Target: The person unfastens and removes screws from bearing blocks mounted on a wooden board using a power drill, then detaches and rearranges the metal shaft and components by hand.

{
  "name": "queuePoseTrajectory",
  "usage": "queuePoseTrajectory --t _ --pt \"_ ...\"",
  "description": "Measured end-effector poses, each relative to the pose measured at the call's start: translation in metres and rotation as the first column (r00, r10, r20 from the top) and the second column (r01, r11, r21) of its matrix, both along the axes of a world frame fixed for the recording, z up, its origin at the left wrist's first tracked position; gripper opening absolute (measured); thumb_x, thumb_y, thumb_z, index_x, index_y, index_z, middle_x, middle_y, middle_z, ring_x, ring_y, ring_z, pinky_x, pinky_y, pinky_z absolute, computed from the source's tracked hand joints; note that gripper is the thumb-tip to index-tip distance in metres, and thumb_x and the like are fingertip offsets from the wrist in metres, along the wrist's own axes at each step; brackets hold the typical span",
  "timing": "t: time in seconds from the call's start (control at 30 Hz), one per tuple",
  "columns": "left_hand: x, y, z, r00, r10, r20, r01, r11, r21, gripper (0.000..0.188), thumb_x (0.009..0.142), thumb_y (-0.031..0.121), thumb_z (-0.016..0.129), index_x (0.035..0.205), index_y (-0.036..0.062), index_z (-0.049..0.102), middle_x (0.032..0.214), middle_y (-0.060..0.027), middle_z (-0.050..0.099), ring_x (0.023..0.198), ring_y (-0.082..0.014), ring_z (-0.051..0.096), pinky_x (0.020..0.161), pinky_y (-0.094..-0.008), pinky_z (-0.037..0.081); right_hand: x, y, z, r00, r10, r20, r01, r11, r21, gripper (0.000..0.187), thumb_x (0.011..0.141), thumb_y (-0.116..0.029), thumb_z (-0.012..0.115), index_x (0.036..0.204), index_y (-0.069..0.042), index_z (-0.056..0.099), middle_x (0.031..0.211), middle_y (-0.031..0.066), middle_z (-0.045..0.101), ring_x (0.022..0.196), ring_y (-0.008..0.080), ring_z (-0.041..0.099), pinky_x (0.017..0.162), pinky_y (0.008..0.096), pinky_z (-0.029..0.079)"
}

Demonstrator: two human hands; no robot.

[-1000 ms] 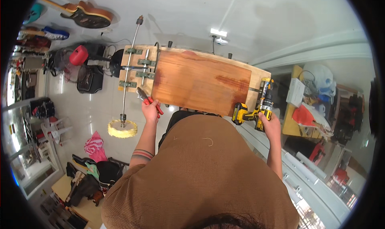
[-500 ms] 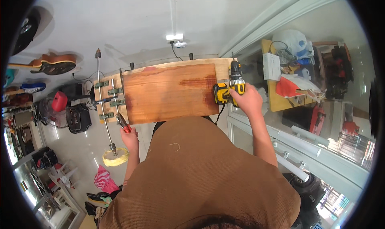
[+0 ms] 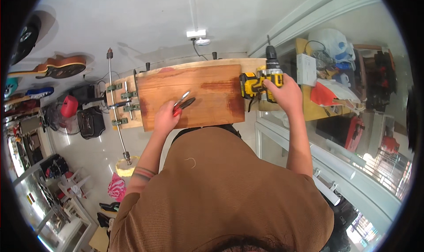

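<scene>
My left hand (image 3: 167, 119) is closed around the red handles of a pair of pliers (image 3: 187, 103). The pliers are over the reddish-brown wooden board (image 3: 161, 86), their jaws parted and pointing up and right. At the board's right end, my right hand (image 3: 287, 95) grips a yellow and black cordless drill (image 3: 274, 71) by its body, thumb on the near side. A bit in the drill's chuck points away from me toward the wall. Its battery lies to the left, close to the board's right edge. The board rests on a light wooden bench (image 3: 254, 65).
Left of the board, a long metal shaft (image 3: 121, 137) in green bearing blocks (image 3: 119, 122) carries a yellow buffing wheel (image 3: 128, 167). A socket strip (image 3: 196, 33) is on the wall. Guitars (image 3: 62, 67) hang at far left. Behind glass on the right, a yellow table (image 3: 304, 106) holds bags and a white box.
My left hand has brought the pliers rightward from beside the shaft to over the board. My right hand has moved the drill a little to the right and away from me.
</scene>
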State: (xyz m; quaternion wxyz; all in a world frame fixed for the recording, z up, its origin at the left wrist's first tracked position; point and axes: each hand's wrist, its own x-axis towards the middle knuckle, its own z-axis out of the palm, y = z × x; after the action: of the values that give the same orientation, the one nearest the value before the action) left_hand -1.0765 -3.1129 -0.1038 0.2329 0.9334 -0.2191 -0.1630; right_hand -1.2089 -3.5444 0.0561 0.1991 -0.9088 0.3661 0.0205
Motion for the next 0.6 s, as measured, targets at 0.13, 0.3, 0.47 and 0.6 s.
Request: queuePoseTrajectory --t 0.13,0.3,0.47,0.6 --pt "0.009 -0.014 -0.010 0.980 -0.182 0.084 0.173 0.980 0.099 0.039 0.092 0.028 0.082 0.124 0.0113 0.066 0.110 -0.0153 0.071 0.108 -0.0388 0.070 0.090 -0.0509 0.057 -0.016 0.005 0.028 1.000 0.021 -0.009 -0.020 0.995 0.094 0.063 0.087 -0.061 0.081 0.101 0.000 0.072 0.104 0.0221 0.077 0.099 0.0432 0.073 0.084 0.0520 0.056" --pt "0.013 -0.020 -0.016 0.970 -0.229 0.089 0.205 0.954 0.219 0.046 0.092 0.028 0.083 0.130 0.0116 0.063 0.123 -0.0146 0.067 0.120 -0.0360 0.067 0.097 -0.0522 0.054 -0.040 0.015 0.035 0.999 0.023 0.023 -0.027 0.983 0.183 0.056 0.086 -0.052 0.086 0.097 0.002 0.071 0.098 0.0219 0.076 0.091 0.0412 0.072 0.079 0.0491 0.055" --pt "-0.004 -0.053 -0.040 0.992 -0.082 0.094 0.062 0.978 0.200 0.055 0.089 0.029 0.087 0.134 0.0068 0.063 0.123 -0.0194 0.068 0.120 -0.0401 0.066 0.103 -0.0545 0.054 -0.034 0.034 0.021 0.999 0.039 0.014 -0.041 0.941 0.335 0.053 0.086 -0.050 0.086 0.103 -0.001 0.076 0.097 0.0202 0.077 0.090 0.0381 0.074 0.079 0.0477 0.056" --pt "-0.018 -0.074 -0.040 0.984 -0.092 0.149 0.085 0.995 0.053 0.060 0.088 0.027 0.088 0.136 0.0039 0.061 0.130 -0.0215 0.061 0.123 -0.0434 0.063 0.102 -0.0539 0.056 -0.030 0.047 -0.004 0.994 0.099 0.048 -0.110 0.901 0.419 0.057 0.087 -0.050 0.085 0.108 0.002 0.076 0.097 0.0216 0.079 0.088 0.0368 0.076 0.081 0.0462 0.057"
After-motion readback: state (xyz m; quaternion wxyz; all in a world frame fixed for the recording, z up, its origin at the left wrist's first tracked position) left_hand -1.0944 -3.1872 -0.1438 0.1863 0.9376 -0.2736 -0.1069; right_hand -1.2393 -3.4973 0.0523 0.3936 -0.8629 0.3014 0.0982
